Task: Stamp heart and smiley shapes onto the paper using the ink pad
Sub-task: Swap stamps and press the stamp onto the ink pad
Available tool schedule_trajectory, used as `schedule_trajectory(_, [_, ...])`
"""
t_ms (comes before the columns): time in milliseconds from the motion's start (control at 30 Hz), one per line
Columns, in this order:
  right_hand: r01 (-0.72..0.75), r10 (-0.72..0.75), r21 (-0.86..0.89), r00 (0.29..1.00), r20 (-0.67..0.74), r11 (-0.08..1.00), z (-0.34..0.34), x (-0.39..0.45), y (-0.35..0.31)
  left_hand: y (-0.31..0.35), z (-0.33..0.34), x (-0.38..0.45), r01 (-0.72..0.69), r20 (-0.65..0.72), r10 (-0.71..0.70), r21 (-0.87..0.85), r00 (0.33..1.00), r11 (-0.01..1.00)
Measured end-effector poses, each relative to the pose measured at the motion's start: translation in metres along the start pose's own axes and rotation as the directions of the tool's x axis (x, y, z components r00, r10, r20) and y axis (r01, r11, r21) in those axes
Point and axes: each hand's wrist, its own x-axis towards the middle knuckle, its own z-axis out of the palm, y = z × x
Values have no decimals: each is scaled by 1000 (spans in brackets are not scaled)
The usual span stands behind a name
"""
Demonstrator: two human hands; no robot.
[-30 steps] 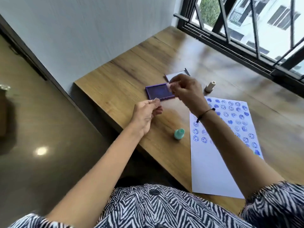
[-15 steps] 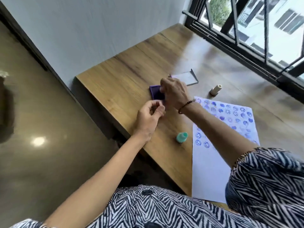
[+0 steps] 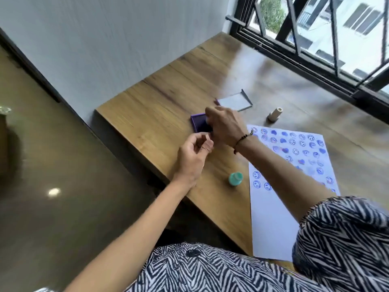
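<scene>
The purple ink pad [image 3: 199, 123] lies open on the wooden table [image 3: 160, 102]. My right hand [image 3: 225, 125] is pressed down on the pad with its fingers closed around a small stamp, which the hand hides. My left hand [image 3: 193, 157] hovers just in front of the pad with thumb and fingers pinched together, and nothing shows between them. The white paper [image 3: 271, 218] lies to the right under my right forearm. Its far half is covered with several blue smileys and hearts.
A teal stamp [image 3: 235, 179] stands by the paper's left edge. A beige stamp [image 3: 274, 114] stands beyond the paper. The ink pad's lid [image 3: 234, 101] lies behind the pad. A barred window [image 3: 315, 45] runs along the table's far side, and the table's left edge drops to the floor.
My right hand has come down from above the ink pad onto it, covering most of the pad. My left hand has stayed pinched just in front of the pad.
</scene>
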Motion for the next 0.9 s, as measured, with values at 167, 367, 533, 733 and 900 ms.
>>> schedule_trajectory(167, [-188, 188, -13, 974, 123, 982, -21, 5, 4, 7, 3, -4, -6, 46, 3, 49, 999, 999])
schedule_trajectory(367, [-388, 456, 293, 864, -215, 874, -63, -89, 25, 30, 40, -17, -111, 308, 51, 179, 950, 978])
schedule_trajectory(533, [-631, 684, 275, 705, -187, 725, -96, -191, 52, 31, 109, -58, -106, 588, -28, 192, 808, 976])
schedule_trajectory(733, [-789, 815, 218, 529, -234, 575, -107, -260, 62, -9, 134, -85, -447, 762, 8, 372, 648, 813])
schedule_trajectory(900, [-808, 828, 198, 511, -231, 554, -98, -273, 64, -25, 132, -82, -524, 763, 28, 416, 645, 743])
